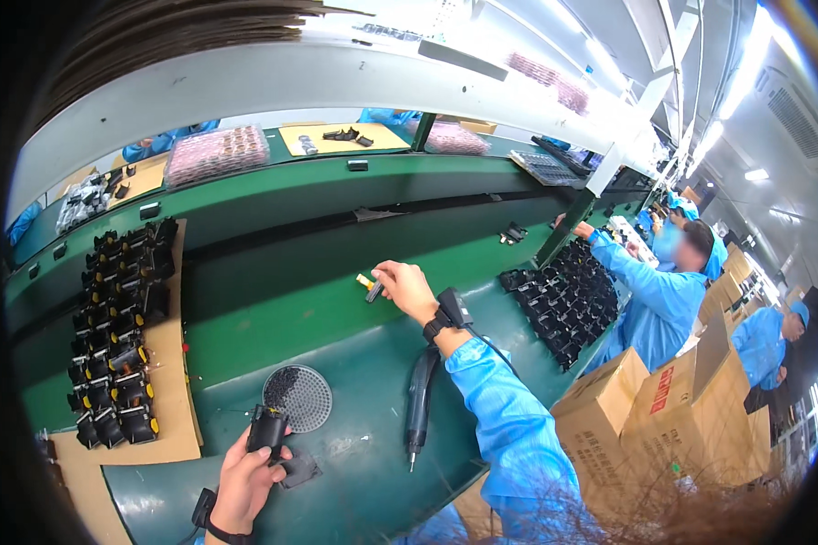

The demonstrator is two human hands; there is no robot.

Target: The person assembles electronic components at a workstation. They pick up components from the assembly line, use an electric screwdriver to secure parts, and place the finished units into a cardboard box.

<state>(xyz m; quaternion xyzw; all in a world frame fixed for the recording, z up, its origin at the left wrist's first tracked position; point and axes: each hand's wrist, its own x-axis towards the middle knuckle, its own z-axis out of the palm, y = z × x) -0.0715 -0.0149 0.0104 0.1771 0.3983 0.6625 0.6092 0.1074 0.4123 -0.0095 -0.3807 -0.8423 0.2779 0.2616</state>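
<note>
My left hand (248, 481) is closed around a black plastic housing (266, 431) at the lower middle. Beyond it lies a round grey dish (314, 411) with a heap of small dark pieces (288, 385), too small to make out, perhaps screws. Stretched out over the green surface, my right hand (407, 288) pinches a small yellow and dark part (369, 285); its kind is unclear. Between my forearms rests a dark electric screwdriver (420, 400), bit toward me. A flat dark piece (302, 470) lies beside my left hand.
At left, a cardboard sheet (174, 381) carries rows of black and yellow assemblies (123, 336). More black parts (563, 309) crowd the right, near a co-worker in blue (659, 300). Cartons (673, 409) stand at lower right. A metal post (582, 204) and shelf beam (273, 86) frame the far side.
</note>
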